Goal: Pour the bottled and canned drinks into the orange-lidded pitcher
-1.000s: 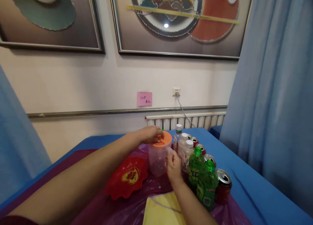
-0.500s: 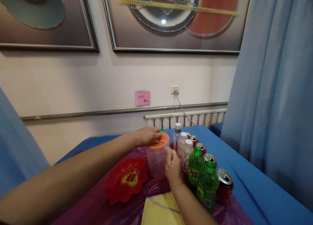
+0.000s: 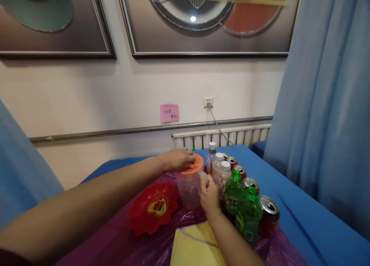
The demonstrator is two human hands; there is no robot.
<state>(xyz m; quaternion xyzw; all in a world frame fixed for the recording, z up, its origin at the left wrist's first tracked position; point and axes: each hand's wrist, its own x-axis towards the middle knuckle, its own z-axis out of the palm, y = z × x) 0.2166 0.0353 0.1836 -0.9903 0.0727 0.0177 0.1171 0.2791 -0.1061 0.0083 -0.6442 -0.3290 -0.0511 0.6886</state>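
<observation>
A clear plastic pitcher (image 3: pixel 188 191) with an orange lid (image 3: pixel 196 164) stands upright on purple plastic sheeting. My left hand (image 3: pixel 179 159) rests on top of the lid, fingers bent over it. Around the pitcher's handle on the right side, my right hand (image 3: pixel 209 194) is closed. Left of the pitcher lies a red scalloped plate (image 3: pixel 141 216) with a gold print. A folded yellow cloth (image 3: pixel 193 245) is in front, partly behind my right forearm.
Right of the pitcher stand white-capped bottles (image 3: pixel 224 177), green bottles (image 3: pixel 249 216) and several cans (image 3: pixel 269 218) on the blue-covered table (image 3: pixel 312 219). Behind are a radiator (image 3: pixel 239 135) and a wall; blue curtains (image 3: pixel 326 104) hang at both sides.
The view has shifted slightly, so the table items appear a little further right and higher. Both hands keep their places on the lid and handle.
</observation>
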